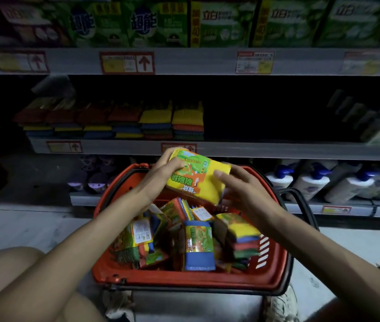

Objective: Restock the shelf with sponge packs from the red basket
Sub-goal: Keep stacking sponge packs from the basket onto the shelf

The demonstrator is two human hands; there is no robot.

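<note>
Head view: the left hand (161, 174) curls its fingers round one sponge pack (193, 177), held just above the red basket (184, 280). The right hand (242, 194) pinches the pack's other end. Many packs lie in the basket. The shelf (277, 150) carries several stacks beside a dark gap, so most of the restocking looks undone.

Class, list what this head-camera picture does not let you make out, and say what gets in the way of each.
1. Head view: fingertips of the right hand, hidden under the held sponge pack.
2. Head view: the middle shelf right of the stacked sponges, lost in shadow.
3. Head view: text on the price label, blurred.
4. Head view: floor of the red basket, covered by loose packs.
</note>
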